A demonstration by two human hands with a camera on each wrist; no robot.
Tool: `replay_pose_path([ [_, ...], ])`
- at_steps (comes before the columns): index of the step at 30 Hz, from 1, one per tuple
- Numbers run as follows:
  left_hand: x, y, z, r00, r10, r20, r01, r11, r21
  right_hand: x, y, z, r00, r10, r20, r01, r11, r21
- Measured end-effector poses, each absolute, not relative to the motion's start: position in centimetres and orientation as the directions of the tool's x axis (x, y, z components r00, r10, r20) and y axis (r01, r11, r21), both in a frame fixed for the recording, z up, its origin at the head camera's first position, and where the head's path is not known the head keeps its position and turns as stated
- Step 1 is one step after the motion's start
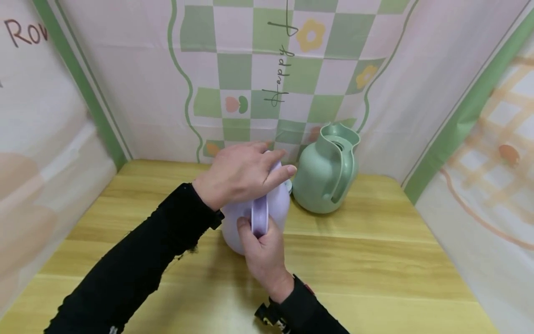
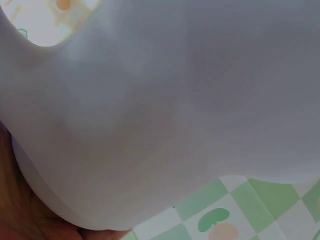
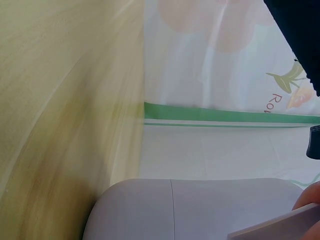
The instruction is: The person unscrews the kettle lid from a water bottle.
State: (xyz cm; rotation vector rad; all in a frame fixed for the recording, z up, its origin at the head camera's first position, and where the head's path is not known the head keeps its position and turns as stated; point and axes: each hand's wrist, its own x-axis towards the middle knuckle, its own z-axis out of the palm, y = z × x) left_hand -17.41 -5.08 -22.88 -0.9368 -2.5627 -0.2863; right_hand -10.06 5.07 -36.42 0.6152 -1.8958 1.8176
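A pale purple thermos jug (image 1: 277, 204) is upright on the wooden table. My right hand (image 1: 267, 257) grips its handle (image 1: 260, 215), thumb on the near side. Over the jug's top lies my left hand (image 1: 244, 174), fingers stretched across and hiding the mouth and any lid. In the left wrist view the jug's body (image 2: 150, 115) fills most of the picture, with part of the left hand (image 2: 30, 215) at the lower left. The right wrist view shows the jug's lower side (image 3: 135, 210) and fingers (image 3: 310, 197) at the handle.
A green thermos jug (image 1: 321, 181) with a wavy rim stands just right of the purple one, its handle facing me. A small pale thing (image 1: 289, 185) shows between the jugs, mostly hidden. Printed cloth (image 1: 146, 93) hangs behind and at both sides of the table (image 1: 367, 260).
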Motion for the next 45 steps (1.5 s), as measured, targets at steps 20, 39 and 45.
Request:
replay_pose_path([
  [20, -16.5, -5.0, -22.8, -0.632, 0.527, 0.568, 0.556, 0.819, -0.142, -9.9, 5.3, -36.4, -0.803, -0.045, 0.595, -0.596, 0.036, -0.802],
  [39, -15.1, -5.1, -22.7, -0.656, 0.462, 0.597, 0.43, 0.879, -0.208, -9.9, 5.4, -36.5, -0.8, -0.053, 0.597, -0.599, 0.015, -0.801],
  [45, -14.2, -5.1, -22.5, -0.564, 0.443, 0.697, 0.405, 0.884, -0.234, -9.9, 5.4, -36.5, -0.795, -0.062, 0.603, -0.605, 0.013, -0.796],
])
